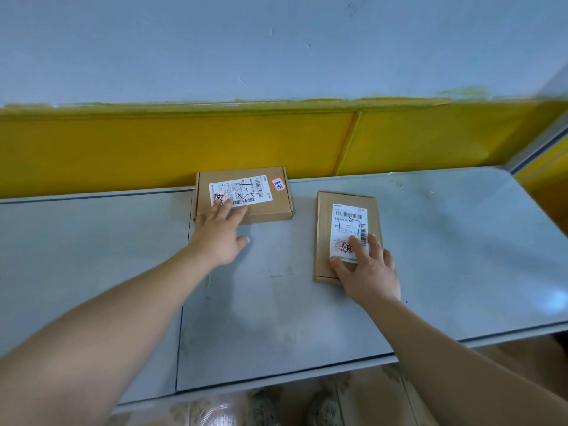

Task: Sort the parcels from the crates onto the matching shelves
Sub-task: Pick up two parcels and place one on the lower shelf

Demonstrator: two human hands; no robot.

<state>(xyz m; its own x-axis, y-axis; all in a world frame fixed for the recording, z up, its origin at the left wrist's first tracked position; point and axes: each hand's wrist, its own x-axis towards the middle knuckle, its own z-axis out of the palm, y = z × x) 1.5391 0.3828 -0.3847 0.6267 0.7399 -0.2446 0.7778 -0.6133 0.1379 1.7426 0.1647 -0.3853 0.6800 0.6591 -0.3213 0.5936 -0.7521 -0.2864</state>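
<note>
While left hand [216, 238], right hand [370, 273] press, parcels [272, 207] [324, 238] on shelf [461, 247].

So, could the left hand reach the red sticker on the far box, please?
Probably yes: the left hand rests flat on the far box, and the red sticker at its far right corner lies uncovered, nothing between them.

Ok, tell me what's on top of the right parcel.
A white label with barcodes and a red mark is stuck on the parcel. The right hand rests on it, hiding the label's near corner.
</note>
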